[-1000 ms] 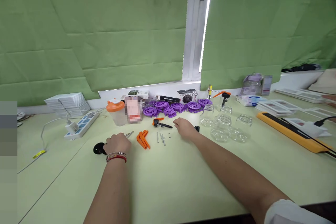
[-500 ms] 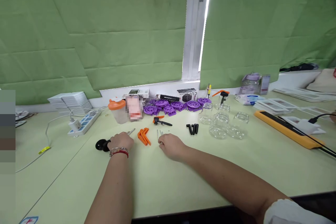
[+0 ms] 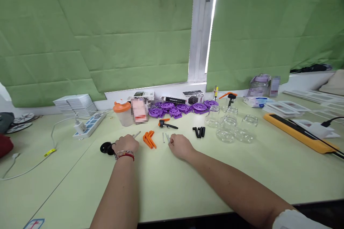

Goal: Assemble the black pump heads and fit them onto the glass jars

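My left hand (image 3: 125, 144), a beaded bracelet and red band at its wrist, is closed low over the table. Beside its fingers lie black round discs (image 3: 105, 147), partly covered by it. Thin metal rods (image 3: 137, 134) stick out past its far side; whether it grips them is hidden. My right hand (image 3: 182, 146) pinches the near end of a slim metal rod (image 3: 168, 138). A second metal rod (image 3: 163, 137) lies just left of it. Between my hands rest several orange angled pieces (image 3: 149, 140). Beyond them lies a black part with an orange lever (image 3: 168, 125).
Purple openwork pieces (image 3: 176, 109) are heaped at the back. Short black tubes (image 3: 199, 132) and several clear jars (image 3: 225, 134) stand to the right, before a yellow power strip (image 3: 301, 134). An orange-lidded cup (image 3: 123, 113) and white power strip (image 3: 90, 127) are left.
My right hand has shifted slightly right, widening the gap to the second rod. The left hand keeps its place beside the discs. The view has turned slightly left.
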`<act>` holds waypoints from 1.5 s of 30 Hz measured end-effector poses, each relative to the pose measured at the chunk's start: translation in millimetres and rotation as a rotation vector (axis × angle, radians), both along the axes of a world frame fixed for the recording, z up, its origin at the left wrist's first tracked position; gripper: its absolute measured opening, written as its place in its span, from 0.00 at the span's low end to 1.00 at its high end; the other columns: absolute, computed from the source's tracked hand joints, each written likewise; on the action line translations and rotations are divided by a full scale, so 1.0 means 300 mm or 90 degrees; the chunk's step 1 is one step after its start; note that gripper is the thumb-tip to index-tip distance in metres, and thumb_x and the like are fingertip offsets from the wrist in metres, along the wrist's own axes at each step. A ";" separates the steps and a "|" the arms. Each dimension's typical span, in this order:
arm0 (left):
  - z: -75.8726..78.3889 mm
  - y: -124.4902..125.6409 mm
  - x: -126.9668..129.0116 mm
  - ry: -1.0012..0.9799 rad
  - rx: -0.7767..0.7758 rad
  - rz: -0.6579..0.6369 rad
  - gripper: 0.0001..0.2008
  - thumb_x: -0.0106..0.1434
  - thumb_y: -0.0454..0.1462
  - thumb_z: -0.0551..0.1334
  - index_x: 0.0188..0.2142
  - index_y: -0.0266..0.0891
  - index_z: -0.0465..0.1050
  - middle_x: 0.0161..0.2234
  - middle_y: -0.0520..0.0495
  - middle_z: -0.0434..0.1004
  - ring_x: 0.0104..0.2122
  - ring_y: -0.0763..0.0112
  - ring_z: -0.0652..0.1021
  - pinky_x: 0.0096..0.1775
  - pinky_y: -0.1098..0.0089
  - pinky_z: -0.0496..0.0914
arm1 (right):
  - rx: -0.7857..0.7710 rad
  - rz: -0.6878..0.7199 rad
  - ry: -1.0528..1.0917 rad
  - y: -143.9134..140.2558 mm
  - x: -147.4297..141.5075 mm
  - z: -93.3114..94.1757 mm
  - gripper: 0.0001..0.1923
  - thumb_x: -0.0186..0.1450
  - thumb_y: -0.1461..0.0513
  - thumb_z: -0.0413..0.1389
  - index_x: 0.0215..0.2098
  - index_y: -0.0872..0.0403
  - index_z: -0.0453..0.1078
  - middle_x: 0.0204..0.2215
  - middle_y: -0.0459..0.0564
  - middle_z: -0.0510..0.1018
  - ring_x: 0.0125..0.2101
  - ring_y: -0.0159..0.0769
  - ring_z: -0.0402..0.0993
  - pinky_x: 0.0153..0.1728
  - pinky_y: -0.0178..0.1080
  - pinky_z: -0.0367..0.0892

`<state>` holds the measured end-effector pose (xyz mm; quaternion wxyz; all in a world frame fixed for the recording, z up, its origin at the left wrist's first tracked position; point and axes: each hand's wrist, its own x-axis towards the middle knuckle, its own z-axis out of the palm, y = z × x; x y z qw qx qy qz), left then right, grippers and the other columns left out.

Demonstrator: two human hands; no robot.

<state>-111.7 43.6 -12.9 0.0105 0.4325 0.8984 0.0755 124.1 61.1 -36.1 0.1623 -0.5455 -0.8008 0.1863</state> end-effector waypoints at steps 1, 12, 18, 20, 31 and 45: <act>0.000 0.000 -0.001 0.000 0.001 0.004 0.18 0.46 0.36 0.59 0.39 0.36 0.75 0.43 0.30 0.75 0.46 0.44 0.73 0.42 0.55 0.63 | 0.010 0.007 0.005 -0.004 -0.005 0.004 0.06 0.61 0.62 0.52 0.34 0.53 0.69 0.31 0.50 0.76 0.30 0.35 0.70 0.26 0.34 0.53; 0.017 -0.003 -0.001 0.003 0.099 -0.021 0.16 0.52 0.36 0.56 0.40 0.35 0.74 0.42 0.31 0.71 0.42 0.48 0.74 0.38 0.58 0.67 | -0.037 0.063 -0.043 -0.035 -0.211 0.096 0.09 0.61 0.59 0.51 0.31 0.53 0.73 0.33 0.53 0.77 0.35 0.41 0.73 0.29 0.36 0.59; 0.034 -0.002 0.026 -0.020 0.264 -0.099 0.13 0.57 0.40 0.55 0.39 0.37 0.71 0.39 0.37 0.70 0.40 0.55 0.73 0.42 0.62 0.67 | -0.103 0.001 -0.029 -0.016 -0.244 0.084 0.08 0.57 0.62 0.54 0.34 0.55 0.73 0.36 0.55 0.78 0.36 0.41 0.74 0.30 0.36 0.61; 0.039 -0.003 0.032 -0.032 0.280 -0.107 0.13 0.57 0.41 0.55 0.39 0.37 0.70 0.38 0.38 0.70 0.40 0.55 0.73 0.42 0.62 0.67 | -0.118 -0.003 -0.021 -0.015 -0.237 0.082 0.08 0.58 0.62 0.54 0.34 0.55 0.73 0.34 0.54 0.78 0.34 0.41 0.74 0.28 0.35 0.61; 0.025 0.018 0.092 -0.333 0.444 -0.201 0.13 0.59 0.40 0.54 0.43 0.39 0.63 0.38 0.45 0.69 0.35 0.66 0.73 0.34 0.66 0.71 | -0.169 0.036 0.344 0.035 -0.109 0.104 0.09 0.59 0.62 0.54 0.22 0.56 0.64 0.16 0.44 0.68 0.17 0.26 0.61 0.18 0.30 0.53; 0.027 -0.049 0.303 -0.561 0.375 -0.439 0.18 0.51 0.42 0.62 0.41 0.39 0.71 0.32 0.50 0.71 0.27 0.74 0.69 0.26 0.74 0.66 | -0.349 0.032 0.898 0.022 0.262 0.107 0.21 0.54 0.60 0.61 0.44 0.55 0.64 0.24 0.43 0.70 0.17 0.22 0.55 0.18 0.30 0.47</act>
